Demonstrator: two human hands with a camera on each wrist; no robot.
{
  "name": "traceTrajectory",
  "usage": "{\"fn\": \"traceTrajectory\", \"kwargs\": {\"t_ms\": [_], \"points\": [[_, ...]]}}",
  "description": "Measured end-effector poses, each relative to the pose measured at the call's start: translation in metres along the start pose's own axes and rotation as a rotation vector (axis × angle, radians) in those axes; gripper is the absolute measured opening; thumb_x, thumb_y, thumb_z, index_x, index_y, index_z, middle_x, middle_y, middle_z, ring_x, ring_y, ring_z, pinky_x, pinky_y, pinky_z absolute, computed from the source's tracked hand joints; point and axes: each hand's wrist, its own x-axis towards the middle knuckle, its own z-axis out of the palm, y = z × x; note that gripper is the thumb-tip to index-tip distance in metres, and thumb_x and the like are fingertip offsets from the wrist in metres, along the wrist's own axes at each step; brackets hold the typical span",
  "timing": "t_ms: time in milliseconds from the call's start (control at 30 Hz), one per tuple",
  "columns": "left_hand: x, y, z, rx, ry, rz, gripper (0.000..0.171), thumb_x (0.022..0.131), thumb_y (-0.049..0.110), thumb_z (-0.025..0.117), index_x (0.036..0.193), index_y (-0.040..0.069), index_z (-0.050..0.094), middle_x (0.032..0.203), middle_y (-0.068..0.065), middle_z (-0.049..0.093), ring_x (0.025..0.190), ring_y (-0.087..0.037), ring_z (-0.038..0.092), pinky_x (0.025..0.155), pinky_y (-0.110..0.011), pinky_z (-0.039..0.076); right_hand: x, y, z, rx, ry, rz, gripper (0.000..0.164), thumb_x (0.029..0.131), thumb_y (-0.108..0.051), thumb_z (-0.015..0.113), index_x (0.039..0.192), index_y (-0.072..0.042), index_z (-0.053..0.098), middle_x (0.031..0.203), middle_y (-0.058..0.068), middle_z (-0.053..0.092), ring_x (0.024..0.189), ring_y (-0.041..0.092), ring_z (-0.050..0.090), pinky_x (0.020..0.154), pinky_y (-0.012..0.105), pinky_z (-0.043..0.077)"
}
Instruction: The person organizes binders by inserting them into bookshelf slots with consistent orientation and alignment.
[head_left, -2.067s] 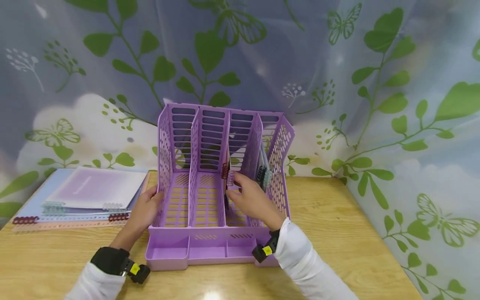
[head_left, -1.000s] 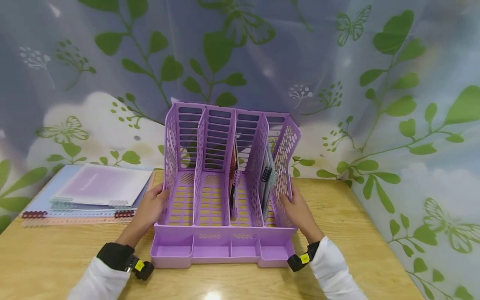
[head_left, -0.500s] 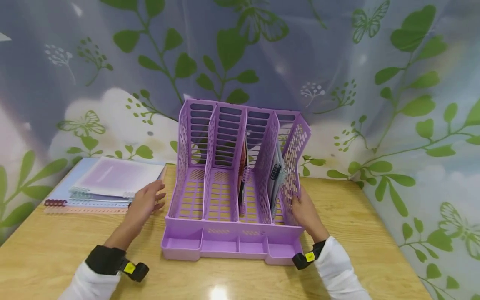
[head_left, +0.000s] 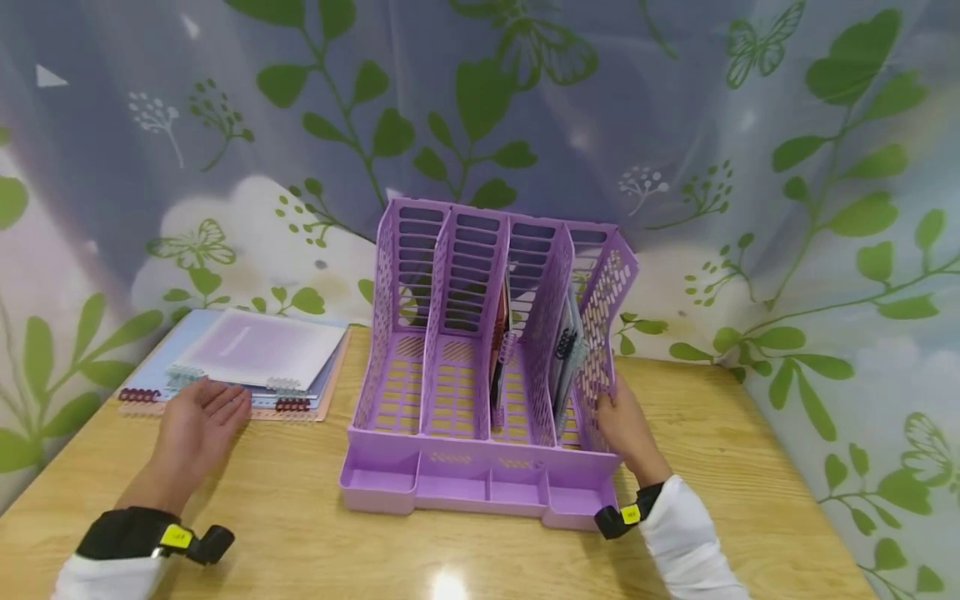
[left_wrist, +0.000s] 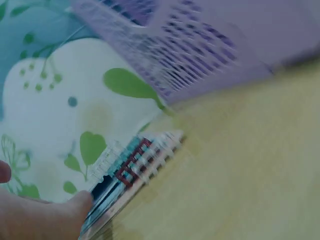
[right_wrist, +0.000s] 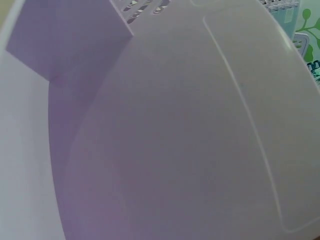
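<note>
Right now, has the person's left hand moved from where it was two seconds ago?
Yes. The left hand has moved left, off the purple organizer's side and over to the notebook stack's near edge.

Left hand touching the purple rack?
Apart. The head view shows it: the left hand is beside the notebook stack, with wooden tabletop visible between it and the purple rack.

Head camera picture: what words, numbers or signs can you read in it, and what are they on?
None can be read.
Purple-and-white spiral notebook: pale cover writing, too small and blurred.
Left-wrist yellow label: dark marks, too small.
Right-wrist yellow label: dark marks, too small.
Purple file organizer: no writing visible.
</note>
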Motion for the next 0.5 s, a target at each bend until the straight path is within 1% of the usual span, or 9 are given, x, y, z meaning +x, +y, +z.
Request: {"fn": "traceTrajectory", "kwargs": {"t_ms": [67, 100, 133, 200, 267, 333, 367, 433, 500], "points": [[0.005, 0.0, -0.003, -0.151, -0.02, -0.058, 0.07, 0.103, 0.041, 0.023, 0.144, 0.021, -0.03, 0.154, 0.005, -0.026, 0.142, -0.013, -0.01, 0.113, -0.025, 0.01, -0.002, 0.0, 0.001, 0.011, -0.002, 0.011, 0.046, 0.098, 0.0, 0.029, 0.143, 0.009, 0.028, 0.132, 0.035, 0.043, 0.12, 0.044, 0.044, 0.1, 0.055, 0.035], [0.007, 0.001, -0.004, -0.227, -0.018, -0.087, 0.069, 0.102, 0.043, 0.023, 0.143, 0.024, -0.03, 0.153, 0.007, -0.027, 0.142, -0.012, -0.011, 0.113, -0.026, 0.01, -0.002, 0.0, 0.001, 0.014, 0.0, 0.012, 0.046, 0.098, 0.0, 0.03, 0.143, 0.009, 0.028, 0.132, 0.035, 0.044, 0.12, 0.044, 0.045, 0.1, 0.055, 0.036], [0.009, 0.002, -0.006, -0.298, -0.008, -0.114, 0.069, 0.102, 0.044, 0.023, 0.143, 0.027, -0.029, 0.153, 0.01, -0.025, 0.142, -0.011, -0.01, 0.113, -0.026, 0.01, -0.003, 0.0, 0.002, 0.023, 0.001, 0.014, 0.046, 0.098, 0.0, 0.03, 0.143, 0.008, 0.028, 0.131, 0.035, 0.044, 0.119, 0.044, 0.045, 0.099, 0.056, 0.037], [0.012, 0.004, -0.007, -0.411, 0.022, -0.146, 0.067, 0.102, 0.044, 0.025, 0.144, 0.031, -0.026, 0.154, 0.012, -0.02, 0.142, -0.009, -0.007, 0.113, -0.027, 0.011, -0.004, 0.0, 0.004, 0.038, 0.007, 0.013, 0.045, 0.098, 0.001, 0.03, 0.142, 0.009, 0.03, 0.13, 0.035, 0.046, 0.117, 0.044, 0.046, 0.098, 0.055, 0.038], [0.014, 0.007, -0.008, -0.497, 0.067, -0.165, 0.067, 0.102, 0.043, 0.029, 0.145, 0.035, -0.022, 0.155, 0.014, -0.015, 0.142, -0.008, -0.004, 0.113, -0.028, 0.013, -0.005, 0.001, 0.007, 0.057, 0.011, 0.005, 0.044, 0.097, 0.002, 0.03, 0.141, 0.01, 0.032, 0.129, 0.035, 0.047, 0.117, 0.044, 0.047, 0.098, 0.055, 0.038], [0.016, 0.011, -0.007, -0.5, 0.115, -0.163, 0.067, 0.102, 0.041, 0.031, 0.147, 0.035, -0.019, 0.155, 0.014, -0.01, 0.142, -0.007, 0.0, 0.113, -0.028, 0.013, -0.005, 0.0, 0.01, 0.064, 0.006, 0.003, 0.044, 0.098, 0.002, 0.03, 0.141, 0.01, 0.032, 0.129, 0.035, 0.047, 0.117, 0.045, 0.047, 0.098, 0.055, 0.038], [0.018, 0.013, -0.008, -0.467, 0.133, -0.155, 0.068, 0.102, 0.041, 0.032, 0.147, 0.035, -0.018, 0.155, 0.013, -0.008, 0.141, -0.008, 0.001, 0.113, -0.028, 0.015, -0.006, 0.0, 0.011, 0.06, 0.004, 0.001, 0.044, 0.098, 0.002, 0.031, 0.141, 0.01, 0.032, 0.129, 0.035, 0.047, 0.118, 0.045, 0.047, 0.098, 0.055, 0.038], [0.021, 0.017, -0.007, -0.394, 0.149, -0.129, 0.068, 0.102, 0.04, 0.032, 0.147, 0.034, -0.019, 0.155, 0.014, -0.008, 0.141, -0.008, 0.001, 0.112, -0.027, 0.016, -0.006, 0.0, 0.013, 0.054, 0.0, -0.004, 0.045, 0.098, 0.001, 0.031, 0.142, 0.01, 0.031, 0.13, 0.035, 0.046, 0.119, 0.046, 0.047, 0.098, 0.056, 0.038], [0.027, 0.022, -0.005, -0.33, 0.141, -0.101, 0.068, 0.102, 0.038, 0.031, 0.145, 0.034, -0.022, 0.155, 0.014, -0.011, 0.141, -0.006, -0.001, 0.112, -0.026, 0.015, -0.006, -0.001, 0.014, 0.052, 0.0, -0.007, 0.045, 0.098, 0.001, 0.031, 0.143, 0.009, 0.03, 0.131, 0.035, 0.046, 0.119, 0.046, 0.046, 0.098, 0.056, 0.038]]}}
